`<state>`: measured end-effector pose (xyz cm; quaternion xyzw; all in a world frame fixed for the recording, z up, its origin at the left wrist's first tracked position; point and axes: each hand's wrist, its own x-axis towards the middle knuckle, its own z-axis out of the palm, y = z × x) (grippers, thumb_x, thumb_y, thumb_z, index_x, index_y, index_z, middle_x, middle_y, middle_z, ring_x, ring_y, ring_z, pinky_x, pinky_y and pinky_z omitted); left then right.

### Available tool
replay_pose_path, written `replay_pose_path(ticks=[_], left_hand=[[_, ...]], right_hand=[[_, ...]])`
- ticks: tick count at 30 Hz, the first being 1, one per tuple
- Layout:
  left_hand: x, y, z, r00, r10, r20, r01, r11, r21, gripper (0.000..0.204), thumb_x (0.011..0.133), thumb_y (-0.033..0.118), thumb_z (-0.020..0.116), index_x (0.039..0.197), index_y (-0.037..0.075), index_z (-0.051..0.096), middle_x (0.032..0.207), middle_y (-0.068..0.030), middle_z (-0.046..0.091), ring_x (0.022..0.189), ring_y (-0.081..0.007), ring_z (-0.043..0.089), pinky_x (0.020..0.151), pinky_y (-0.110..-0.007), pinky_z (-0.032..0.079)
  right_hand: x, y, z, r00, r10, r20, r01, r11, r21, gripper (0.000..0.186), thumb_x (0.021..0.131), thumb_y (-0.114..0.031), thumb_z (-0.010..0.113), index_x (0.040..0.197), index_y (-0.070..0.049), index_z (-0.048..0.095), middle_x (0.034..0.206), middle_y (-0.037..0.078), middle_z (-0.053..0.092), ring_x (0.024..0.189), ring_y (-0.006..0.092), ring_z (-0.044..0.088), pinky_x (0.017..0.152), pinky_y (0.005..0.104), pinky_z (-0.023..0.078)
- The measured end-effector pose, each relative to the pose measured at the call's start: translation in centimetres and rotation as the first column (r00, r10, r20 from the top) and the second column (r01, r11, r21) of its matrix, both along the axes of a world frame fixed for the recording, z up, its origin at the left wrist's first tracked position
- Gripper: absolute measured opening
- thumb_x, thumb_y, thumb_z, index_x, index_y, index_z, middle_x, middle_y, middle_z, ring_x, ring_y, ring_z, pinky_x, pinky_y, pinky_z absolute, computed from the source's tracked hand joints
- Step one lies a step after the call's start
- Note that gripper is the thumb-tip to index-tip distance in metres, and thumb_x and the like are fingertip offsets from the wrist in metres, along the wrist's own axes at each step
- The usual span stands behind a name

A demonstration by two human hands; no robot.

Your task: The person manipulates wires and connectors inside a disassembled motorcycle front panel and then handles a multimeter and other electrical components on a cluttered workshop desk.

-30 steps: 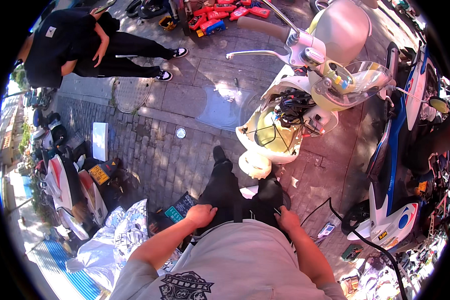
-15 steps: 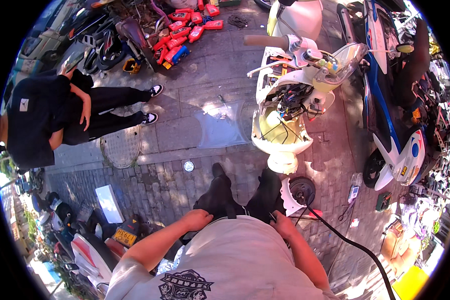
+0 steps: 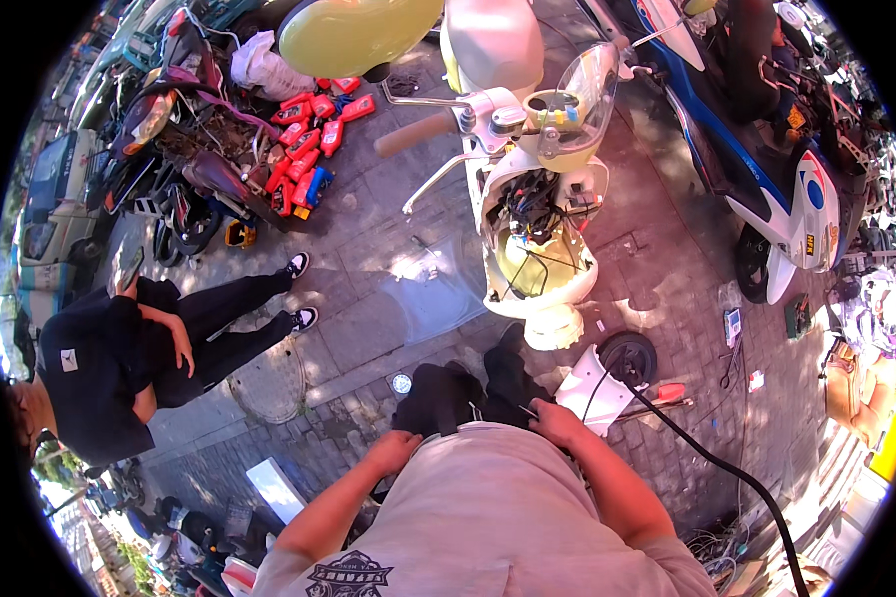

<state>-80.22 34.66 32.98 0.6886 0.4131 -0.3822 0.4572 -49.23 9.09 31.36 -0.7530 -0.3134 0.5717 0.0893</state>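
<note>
At the waist of my dark trousers, on the left side, is my left hand [image 3: 393, 451], with its fingers curled in; what they hold, if anything, is hidden. My right hand [image 3: 558, 423] is closed at my right hip, and a thin pale tip shows at its fingers, too small to name. Ahead of my legs stands a cream scooter [image 3: 558, 261] with its front cover off and a tangle of black wires [image 3: 533, 204] exposed. A white scooter panel [image 3: 587, 388] lies right of my feet, beside a small black wheel [image 3: 629, 358].
A person [image 3: 105, 368] in black stands at the left. Several red bottles [image 3: 304, 149] lie beyond, near a worn motorbike [image 3: 199, 149]. A clear plastic sheet [image 3: 433, 298] covers some paving. A blue-and-white scooter [image 3: 737, 149] stands right; a black hose [image 3: 712, 458] crosses the ground.
My view has turned and shifted, so the cream scooter shows higher and more to the left. More of its mirror and handlebar is visible. Both hands stay at my hips.
</note>
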Motion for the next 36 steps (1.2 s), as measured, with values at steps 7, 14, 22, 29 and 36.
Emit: replay_pose_path(ticks=[7, 14, 22, 29, 36], left_hand=[[3.0, 6.8, 3.1, 0.986, -0.163, -0.031, 0.166, 0.976, 0.140, 0.050, 0.104, 0.050, 0.057, 0.107, 0.006, 0.080, 0.104, -0.0242, 0.076, 0.101, -0.0440, 0.073, 0.089, -0.050, 0.057], [3.3, 21.2, 1.9, 0.967, -0.253, 0.021, 0.254, 0.965, -0.068, 0.051, 0.105, 0.045, 0.061, 0.109, -0.002, 0.078, 0.098, -0.0216, 0.078, 0.092, -0.0310, 0.075, 0.086, -0.043, 0.056], [5.3, 40.8, -1.2, 0.811, -0.567, -0.146, 0.534, 0.818, -0.212, 0.049, 0.105, 0.045, 0.061, 0.111, 0.000, 0.079, 0.104, -0.0212, 0.079, 0.096, -0.0317, 0.075, 0.089, -0.043, 0.055], [5.0, 44.5, -4.1, 0.548, -0.822, -0.153, 0.755, 0.565, -0.333, 0.048, 0.104, 0.043, 0.061, 0.110, 0.000, 0.080, 0.105, -0.0226, 0.078, 0.098, -0.0326, 0.075, 0.088, -0.044, 0.056], [4.8, 41.2, -6.2, 0.324, -0.928, -0.181, 0.764, 0.370, -0.528, 0.050, 0.105, 0.043, 0.054, 0.113, 0.001, 0.079, 0.114, -0.0240, 0.077, 0.111, -0.0367, 0.072, 0.098, -0.046, 0.054]], right_hand=[[-1.2, 3.0, -0.6, 0.987, -0.161, -0.029, 0.160, 0.987, -0.015, 0.038, 0.095, -0.029, 0.066, 0.123, -0.005, 0.058, 0.110, 0.029, 0.073, 0.107, 0.0478, 0.070, 0.092, 0.0541, 0.054], [-6.8, 9.3, 0.5, 0.899, -0.423, -0.111, 0.424, 0.905, -0.017, 0.038, 0.096, -0.026, 0.065, 0.126, -0.003, 0.063, 0.114, 0.026, 0.073, 0.110, 0.0429, 0.071, 0.094, 0.0497, 0.055], [-21.6, 23.8, 1.7, 0.584, -0.732, -0.350, 0.753, 0.650, -0.103, 0.029, 0.098, -0.024, 0.065, 0.119, -0.004, 0.067, 0.110, 0.017, 0.075, 0.107, 0.0315, 0.072, 0.091, 0.0428, 0.055], [-30.1, 28.8, -0.6, 0.460, -0.782, -0.421, 0.823, 0.553, -0.128, 0.028, 0.102, -0.029, 0.065, 0.117, -0.005, 0.066, 0.110, 0.017, 0.076, 0.104, 0.0323, 0.072, 0.090, 0.0425, 0.055], [-34.5, 28.1, -8.2, 0.559, -0.693, -0.455, 0.738, 0.666, -0.108, 0.035, 0.100, -0.034, 0.064, 0.119, -0.004, 0.065, 0.113, 0.021, 0.074, 0.112, 0.0375, 0.071, 0.094, 0.0456, 0.055]])
